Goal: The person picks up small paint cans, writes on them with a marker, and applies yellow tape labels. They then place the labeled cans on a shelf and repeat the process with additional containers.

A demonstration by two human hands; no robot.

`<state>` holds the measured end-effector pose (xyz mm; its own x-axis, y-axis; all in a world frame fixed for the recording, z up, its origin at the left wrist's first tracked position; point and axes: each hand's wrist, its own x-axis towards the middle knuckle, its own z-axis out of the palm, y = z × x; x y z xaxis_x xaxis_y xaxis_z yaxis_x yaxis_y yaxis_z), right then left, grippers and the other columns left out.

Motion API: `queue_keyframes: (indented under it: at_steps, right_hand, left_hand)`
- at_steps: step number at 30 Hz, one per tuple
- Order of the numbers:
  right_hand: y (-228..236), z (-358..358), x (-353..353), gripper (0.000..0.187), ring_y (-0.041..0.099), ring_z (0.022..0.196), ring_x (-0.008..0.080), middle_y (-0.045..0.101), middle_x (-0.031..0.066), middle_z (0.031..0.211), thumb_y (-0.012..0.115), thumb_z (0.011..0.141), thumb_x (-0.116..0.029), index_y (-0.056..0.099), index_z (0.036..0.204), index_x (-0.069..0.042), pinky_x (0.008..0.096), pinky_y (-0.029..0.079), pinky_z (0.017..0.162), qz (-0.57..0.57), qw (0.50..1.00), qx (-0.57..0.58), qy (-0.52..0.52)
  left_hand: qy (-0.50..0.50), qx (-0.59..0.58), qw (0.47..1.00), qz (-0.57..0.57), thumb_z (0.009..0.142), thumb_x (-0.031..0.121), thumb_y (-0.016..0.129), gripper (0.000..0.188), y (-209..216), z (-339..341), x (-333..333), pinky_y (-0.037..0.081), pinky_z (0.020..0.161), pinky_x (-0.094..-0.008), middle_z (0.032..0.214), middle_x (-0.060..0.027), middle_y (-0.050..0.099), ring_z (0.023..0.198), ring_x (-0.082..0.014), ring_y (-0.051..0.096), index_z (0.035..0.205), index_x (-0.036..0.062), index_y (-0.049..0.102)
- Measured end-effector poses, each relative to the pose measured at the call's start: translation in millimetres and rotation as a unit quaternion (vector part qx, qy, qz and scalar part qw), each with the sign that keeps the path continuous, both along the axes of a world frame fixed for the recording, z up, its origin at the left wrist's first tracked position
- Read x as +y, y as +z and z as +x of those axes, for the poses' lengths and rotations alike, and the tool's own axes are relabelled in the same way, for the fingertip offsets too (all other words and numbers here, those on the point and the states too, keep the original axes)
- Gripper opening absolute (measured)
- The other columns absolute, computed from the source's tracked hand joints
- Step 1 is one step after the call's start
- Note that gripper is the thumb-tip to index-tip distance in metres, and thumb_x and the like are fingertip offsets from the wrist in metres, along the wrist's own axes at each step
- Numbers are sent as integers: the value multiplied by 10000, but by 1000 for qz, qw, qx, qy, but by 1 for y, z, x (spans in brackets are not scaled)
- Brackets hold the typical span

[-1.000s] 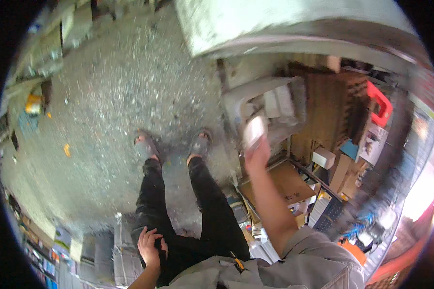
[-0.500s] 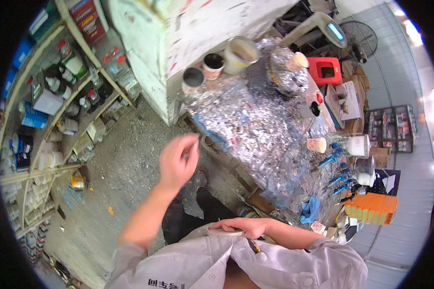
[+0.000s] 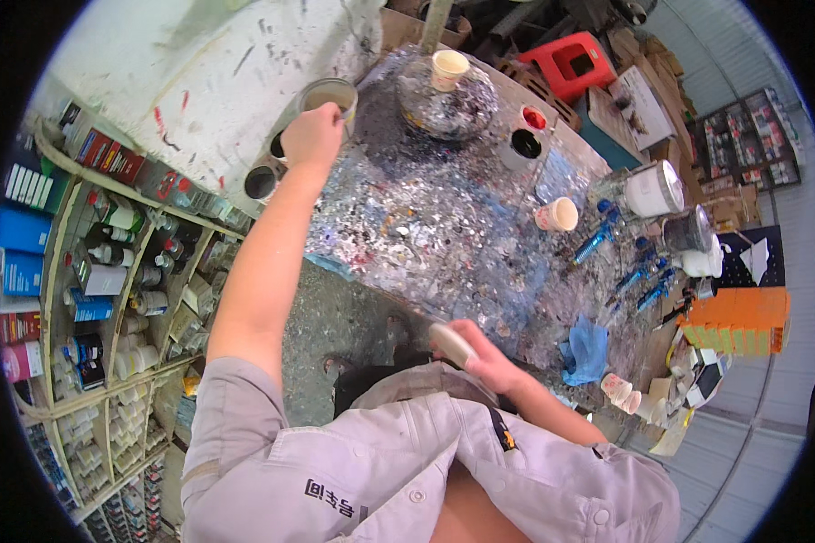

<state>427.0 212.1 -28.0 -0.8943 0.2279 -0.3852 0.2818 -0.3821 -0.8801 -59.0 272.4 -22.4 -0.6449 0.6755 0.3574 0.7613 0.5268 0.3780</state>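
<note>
My left hand (image 3: 313,138) reaches out to the far left of the paint-crusted table (image 3: 398,231). Its fingers are closed at the near rim of a translucent bucket (image 3: 346,93); what they pinch, if anything, is hidden. Below that wrist stand two dark-filled pots, the nearer one (image 3: 261,183) fully in sight, the other partly covered by the hand. Close to my body, by the table's front edge, my right hand (image 3: 491,362) is wrapped around a pale cup (image 3: 453,346), its round rim tilted toward the left.
A paper cup (image 3: 449,70) tops a paint-covered round stand (image 3: 444,104). Another cup (image 3: 557,214) stands near blue spray guns (image 3: 594,244) and a blue cloth (image 3: 585,351). Farther back is a red plastic stool (image 3: 566,65). Shelves of bottles (image 3: 109,281) line the left.
My left hand has gone from above the floor to the bucket. My right hand has lifted the pale cup away from my belly toward the table edge. The view has shifted with my head.
</note>
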Motion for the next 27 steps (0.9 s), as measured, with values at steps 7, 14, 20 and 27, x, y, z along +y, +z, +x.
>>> queue_keyframes:
  at_steps: [7,14,20,27]
  right_hand:
    - [10,9,46,1020,600,1323,267,595,156,1431,603,934,-821,393,1531,-22,447,454,1144,26,992,73,-102]
    - [21,-11,85,722,579,1276,240,580,136,1398,751,962,-358,429,1518,-30,427,455,1112,193,971,8,-138]
    - [40,-81,119,812,552,1336,315,550,178,1417,855,873,-418,493,1501,-52,453,454,1139,424,890,9,-168]
    - [43,-150,134,898,534,1383,382,526,195,1444,905,811,-470,502,1525,-104,488,456,1155,572,818,45,-49]
  left_hand:
    - [-63,47,997,10,967,271,731,158,11,20,-6,571,701,-454,969,-88,792,871,-328,756,1030,141,795]
    - [-154,-20,981,119,945,211,784,160,18,101,-50,582,711,-393,978,-101,792,836,-300,765,1073,120,811]
    - [-229,-60,961,142,925,171,786,122,5,168,-91,582,684,-424,934,-81,768,809,-320,742,1041,136,788]
    - [-281,-61,941,177,912,101,798,175,-19,191,-121,568,653,-428,856,-99,692,757,-331,704,1080,108,750]
